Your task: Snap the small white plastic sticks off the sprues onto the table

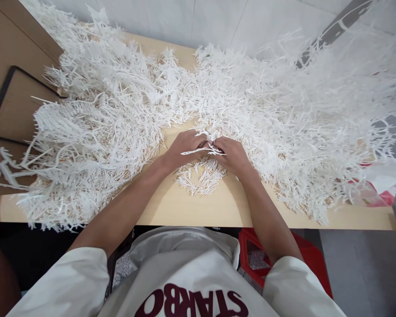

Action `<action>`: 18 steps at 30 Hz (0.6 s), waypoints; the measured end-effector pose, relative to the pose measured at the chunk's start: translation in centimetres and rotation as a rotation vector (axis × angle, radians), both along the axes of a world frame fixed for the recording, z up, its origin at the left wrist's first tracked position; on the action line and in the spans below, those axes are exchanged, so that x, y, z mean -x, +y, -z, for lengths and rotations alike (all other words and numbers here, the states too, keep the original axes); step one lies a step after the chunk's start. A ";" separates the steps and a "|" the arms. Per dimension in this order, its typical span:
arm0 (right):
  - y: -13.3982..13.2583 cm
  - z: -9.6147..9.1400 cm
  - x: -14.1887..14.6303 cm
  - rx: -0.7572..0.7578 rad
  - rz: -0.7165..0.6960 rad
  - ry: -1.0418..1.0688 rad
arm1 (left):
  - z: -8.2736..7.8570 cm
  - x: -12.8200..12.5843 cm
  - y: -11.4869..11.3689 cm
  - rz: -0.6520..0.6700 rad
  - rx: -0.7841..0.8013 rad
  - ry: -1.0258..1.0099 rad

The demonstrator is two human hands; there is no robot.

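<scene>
The left hand (188, 146) and right hand (233, 154) meet above the surface (191, 212), both pinching a thin white sprig (214, 150) over a small pile of short bits (203, 184). A hard, uneven pull could snap the sprig in the wrong place, and a sweeping wrist could mix those bits into the big heap (277, 110) nearby. Curled fingers hide the sprig's middle, and the tangled strands blur together.

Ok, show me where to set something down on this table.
Bare table lies between the small pile and the front edge; a smaller patch lies by the wall, between the left heap and right heap. Crowded: both heaps, and around the left hand and right hand.
</scene>
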State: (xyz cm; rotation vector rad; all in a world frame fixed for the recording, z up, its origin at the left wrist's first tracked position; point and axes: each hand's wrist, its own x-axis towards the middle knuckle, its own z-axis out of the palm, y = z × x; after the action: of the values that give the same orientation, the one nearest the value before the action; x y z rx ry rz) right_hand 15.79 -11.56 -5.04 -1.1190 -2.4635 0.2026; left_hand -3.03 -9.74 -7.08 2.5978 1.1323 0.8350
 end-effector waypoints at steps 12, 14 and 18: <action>-3.2 -1.1 3.0 -0.386 -0.188 0.310 | -0.8 0.4 0.6 -0.222 0.275 -0.429; -3.7 -1.0 3.5 -0.433 -0.235 0.330 | -1.2 0.5 0.5 -0.234 0.339 -0.482; -2.7 -0.8 2.9 -0.375 0.106 0.418 | -1.9 0.2 0.0 -0.192 0.449 -0.545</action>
State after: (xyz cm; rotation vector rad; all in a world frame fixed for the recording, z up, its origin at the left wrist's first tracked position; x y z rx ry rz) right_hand 12.91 -14.24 -4.20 -0.9303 -1.9638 -0.0540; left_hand -3.27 -9.75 -5.21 1.7737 1.2285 1.0876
